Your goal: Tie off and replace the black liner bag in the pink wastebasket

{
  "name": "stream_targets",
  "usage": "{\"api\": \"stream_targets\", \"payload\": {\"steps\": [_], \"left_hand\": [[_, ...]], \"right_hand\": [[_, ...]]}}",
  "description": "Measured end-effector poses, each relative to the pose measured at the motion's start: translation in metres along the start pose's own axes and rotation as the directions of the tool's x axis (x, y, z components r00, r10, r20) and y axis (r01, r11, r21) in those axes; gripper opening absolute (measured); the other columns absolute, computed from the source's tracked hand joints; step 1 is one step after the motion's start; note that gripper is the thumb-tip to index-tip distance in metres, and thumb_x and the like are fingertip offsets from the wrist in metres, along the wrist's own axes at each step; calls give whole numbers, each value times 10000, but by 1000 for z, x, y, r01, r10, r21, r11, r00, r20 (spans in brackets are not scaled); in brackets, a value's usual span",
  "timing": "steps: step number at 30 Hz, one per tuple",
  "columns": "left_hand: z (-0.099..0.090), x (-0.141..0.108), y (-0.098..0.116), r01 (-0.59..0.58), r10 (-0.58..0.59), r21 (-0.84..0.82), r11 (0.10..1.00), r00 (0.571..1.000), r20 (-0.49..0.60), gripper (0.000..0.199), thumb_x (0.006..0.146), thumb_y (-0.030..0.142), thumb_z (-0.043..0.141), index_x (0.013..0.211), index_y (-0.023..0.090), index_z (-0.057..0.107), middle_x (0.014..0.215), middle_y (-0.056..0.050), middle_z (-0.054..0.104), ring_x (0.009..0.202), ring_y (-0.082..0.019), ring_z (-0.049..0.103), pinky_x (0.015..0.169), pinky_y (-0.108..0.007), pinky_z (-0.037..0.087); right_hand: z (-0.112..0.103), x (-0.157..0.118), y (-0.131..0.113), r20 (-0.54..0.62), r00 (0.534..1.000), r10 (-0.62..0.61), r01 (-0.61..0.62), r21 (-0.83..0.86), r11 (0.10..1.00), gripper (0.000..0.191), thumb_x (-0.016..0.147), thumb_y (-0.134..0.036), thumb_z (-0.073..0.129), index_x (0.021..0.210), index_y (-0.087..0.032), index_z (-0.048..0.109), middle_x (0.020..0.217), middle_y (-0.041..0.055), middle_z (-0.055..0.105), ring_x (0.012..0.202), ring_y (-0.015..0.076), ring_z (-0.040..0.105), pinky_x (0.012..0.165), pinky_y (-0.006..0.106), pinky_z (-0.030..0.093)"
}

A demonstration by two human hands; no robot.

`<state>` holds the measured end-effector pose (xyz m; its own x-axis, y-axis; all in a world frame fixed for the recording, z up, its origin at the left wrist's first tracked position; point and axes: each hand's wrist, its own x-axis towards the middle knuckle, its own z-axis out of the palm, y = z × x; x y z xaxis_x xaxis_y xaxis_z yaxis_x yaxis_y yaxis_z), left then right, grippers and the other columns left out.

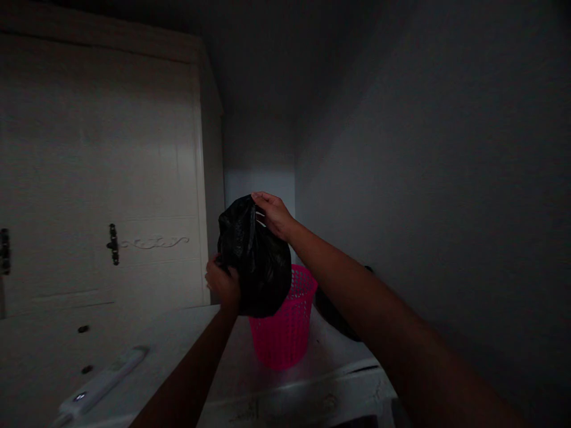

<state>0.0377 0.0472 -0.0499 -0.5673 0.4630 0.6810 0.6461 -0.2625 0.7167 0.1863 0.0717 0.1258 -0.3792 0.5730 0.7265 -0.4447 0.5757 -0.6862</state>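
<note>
A black plastic bag (263,267), bulging and crinkled, hangs in the air between my two hands. My right hand (273,213) pinches its upper edge, thumb and finger closed on the plastic. Lower down on the left side, my left hand (223,283) grips the bag with curled fingers. Behind and below it stands a pink perforated plastic basket (283,342), upright on a white surface (232,374). The bag covers part of the basket's rim, so the left of its opening is hidden.
A long white device like a power strip (104,380) lies at the left of the surface. Behind my right forearm is a dark rounded object (336,315), partly hidden. A pale wardrobe (147,178) with dark handles stands left; a grey wall (423,148) rises on the right.
</note>
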Motion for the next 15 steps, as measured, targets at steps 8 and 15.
{"api": "stream_targets", "payload": {"steps": [8, 15], "left_hand": [[-112, 56, -34, -122, 173, 142, 982, 880, -443, 562, 780, 184, 513, 1331, 98, 583, 1306, -178, 541, 1351, -365, 425, 1168, -581, 270], [-136, 58, -88, -86, 129, 629, 773, 991, -23, 450, 942, 174, 330, 1265, 80, 628, 1284, -230, 562, 1203, -412, 492, 969, -595, 447]], "right_hand": [[-175, -113, -24, -380, 872, 308, -419, -906, 69, 361, 922, -478, 632, 774, -156, 700, 925, 133, 748, 948, 227, 701, 862, 326, 513], [-244, -285, 24, -725, 552, 412, -594, -688, -417, 350, 828, -495, 673, 907, -170, 777, 900, 184, 760, 993, 370, 747, 845, 463, 554]]}}
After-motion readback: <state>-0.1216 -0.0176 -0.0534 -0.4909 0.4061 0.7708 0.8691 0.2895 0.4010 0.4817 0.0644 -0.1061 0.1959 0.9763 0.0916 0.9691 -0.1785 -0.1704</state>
